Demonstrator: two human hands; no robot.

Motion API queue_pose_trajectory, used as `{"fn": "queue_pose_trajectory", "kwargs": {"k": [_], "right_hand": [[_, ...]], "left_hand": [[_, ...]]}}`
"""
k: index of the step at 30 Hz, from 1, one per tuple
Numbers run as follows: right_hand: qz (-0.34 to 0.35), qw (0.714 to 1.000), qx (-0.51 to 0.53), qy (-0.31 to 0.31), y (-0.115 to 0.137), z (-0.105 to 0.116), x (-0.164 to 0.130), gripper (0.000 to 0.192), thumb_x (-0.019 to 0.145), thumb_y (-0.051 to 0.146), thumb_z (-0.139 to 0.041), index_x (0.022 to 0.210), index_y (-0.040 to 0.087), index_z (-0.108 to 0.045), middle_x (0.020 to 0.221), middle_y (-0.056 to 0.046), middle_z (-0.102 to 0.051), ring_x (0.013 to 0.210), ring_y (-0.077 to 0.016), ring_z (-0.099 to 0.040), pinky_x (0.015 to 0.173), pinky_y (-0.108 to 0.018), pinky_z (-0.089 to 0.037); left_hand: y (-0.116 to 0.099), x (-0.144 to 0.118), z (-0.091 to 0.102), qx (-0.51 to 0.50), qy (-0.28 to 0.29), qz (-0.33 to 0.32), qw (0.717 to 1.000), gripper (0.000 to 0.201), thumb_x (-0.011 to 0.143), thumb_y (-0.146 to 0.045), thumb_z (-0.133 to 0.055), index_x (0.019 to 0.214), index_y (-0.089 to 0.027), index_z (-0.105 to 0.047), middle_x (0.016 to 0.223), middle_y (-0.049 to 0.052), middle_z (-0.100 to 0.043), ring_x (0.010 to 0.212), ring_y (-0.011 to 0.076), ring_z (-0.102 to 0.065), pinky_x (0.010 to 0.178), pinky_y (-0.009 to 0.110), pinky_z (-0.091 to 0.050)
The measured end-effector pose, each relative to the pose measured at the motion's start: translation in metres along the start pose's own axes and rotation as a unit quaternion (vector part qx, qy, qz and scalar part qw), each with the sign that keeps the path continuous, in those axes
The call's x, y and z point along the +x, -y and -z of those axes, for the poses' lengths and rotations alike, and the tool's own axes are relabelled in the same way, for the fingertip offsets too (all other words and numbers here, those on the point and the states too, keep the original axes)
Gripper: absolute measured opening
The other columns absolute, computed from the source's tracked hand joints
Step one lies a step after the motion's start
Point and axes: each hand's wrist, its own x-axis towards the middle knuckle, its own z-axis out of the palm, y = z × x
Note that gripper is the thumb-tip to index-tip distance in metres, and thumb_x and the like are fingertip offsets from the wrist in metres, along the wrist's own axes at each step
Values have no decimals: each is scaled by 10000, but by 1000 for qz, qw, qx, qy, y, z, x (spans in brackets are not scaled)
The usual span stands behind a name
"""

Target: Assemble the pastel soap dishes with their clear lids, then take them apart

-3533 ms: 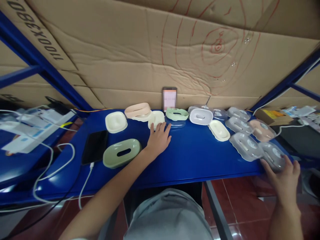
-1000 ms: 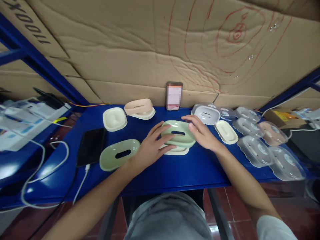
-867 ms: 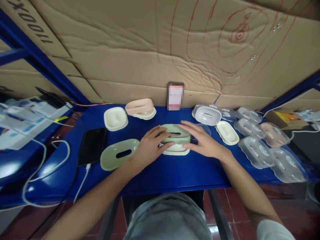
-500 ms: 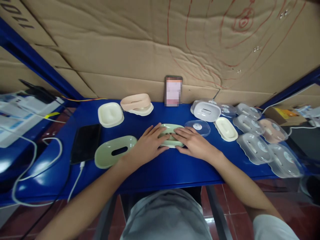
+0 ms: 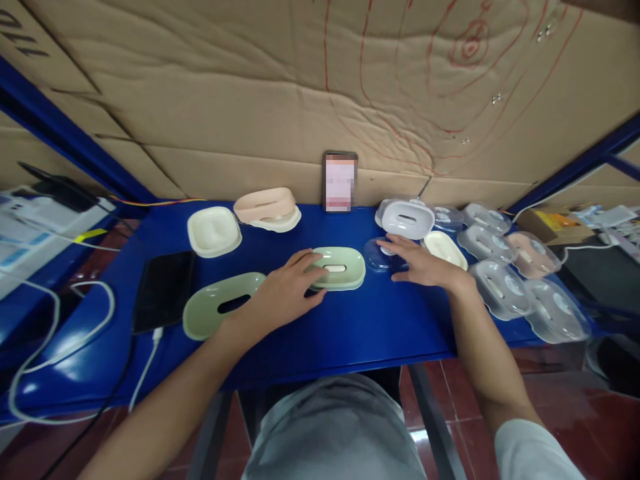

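A light green oval soap dish (image 5: pixel 353 279) with a cream bar in its middle slot lies in front of me. My left hand (image 5: pixel 295 287) rests at its left end, fingers stretched and apart, some touching the rim. Under my left forearm, partly covered, sits a loose green oval tray (image 5: pixel 207 315) with a slot. To the right, my right hand (image 5: pixel 417 260) reaches with spread fingers over a clear plastic lid (image 5: pixel 376 256); whether it touches the lid I cannot tell. A cream oval base (image 5: pixel 444 251) is partly hidden behind that hand.
Several clear-lidded dishes (image 5: pixel 500 290) stand at the right. A greyish-white dish (image 5: pixel 407 219) is at the back, near a propped phone (image 5: pixel 340 183). Back left are a peach tray (image 5: pixel 265 205) and a cream base (image 5: pixel 214 231). A black tablet (image 5: pixel 165 291) with a white cable lies left.
My right hand has left the green dish and moved right to the clear lid. My left hand stays at the dish's left end. The view has shifted slightly.
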Motion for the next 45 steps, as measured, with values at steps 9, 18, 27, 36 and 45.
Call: {"fn": "queue_pose_trajectory", "kwargs": {"k": [9, 18, 27, 36, 45], "right_hand": [[99, 988, 83, -90, 44, 0, 13, 507, 1028, 524, -657, 1473, 282, -647, 1431, -77, -714, 1302, -285, -679, 1141, -478, -531], [158, 983, -58, -79, 92, -43, 17, 668, 1061, 426, -632, 1677, 322, -396, 1737, -104, -388, 1635, -350, -300, 1279, -633, -365], [186, 977, -83, -60, 85, -48, 26, 703, 1075, 341, -598, 1713, 338, -302, 1763, -101, -320, 1659, -327, -223, 1324, -623, -306], [181, 978, -74, -72, 83, -46, 27, 538, 1120, 399, -489, 1644, 278, -467, 1741, -102, -378, 1644, -302, -292, 1301, -560, -368], [205, 968, -124, -74, 83, -52, 29, 567, 1097, 391, -556, 1649, 330, -442, 1723, -98, -416, 1628, -290, -334, 1325, -601, -308]], "left_hand": [[-7, -1, 4, -68, 23, 59, 996, 884, 948, -278, -739, 1699, -302, -274, 1736, 160, -330, 1552, 382, -442, 1127, 550, -569], [6, -3, -12, -64, -5, 55, 996, 864, 980, -421, -738, 1702, -254, -292, 1750, 184, -338, 1589, 387, -398, 1247, 579, -429], [5, -1, -5, -33, -9, 67, 997, 782, 984, -407, -737, 1659, -242, -377, 1723, 183, -396, 1530, 369, -499, 1179, 516, -522], [7, 1, -7, -54, 2, 93, 994, 826, 951, -420, -771, 1656, -265, -368, 1724, 169, -395, 1474, 387, -562, 1136, 529, -551], [6, 0, -7, -53, 2, 93, 994, 793, 941, -370, -792, 1620, -260, -398, 1695, 197, -430, 1455, 398, -580, 1111, 538, -567]]}}
